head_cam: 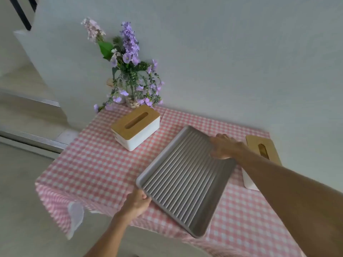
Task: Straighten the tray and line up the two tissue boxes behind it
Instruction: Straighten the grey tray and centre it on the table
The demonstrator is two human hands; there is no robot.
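Note:
A grey ribbed tray [183, 175] lies askew on the pink checked tablecloth, and one of its corners overhangs the near edge. My left hand [138, 201] grips its near left corner. My right hand [225, 146] holds its far right edge, fingers curled over the rim. A white tissue box with a wooden lid [136, 127] stands behind the tray at the left, turned at an angle. A second tissue box [262, 151] of the same kind stands at the right. My right forearm covers part of it.
A glass vase of purple flowers [130, 75] stands at the back left corner against the white wall. The tablecloth [89, 164] hangs over the table's left and near edges. Floor and a metal door rail lie to the left.

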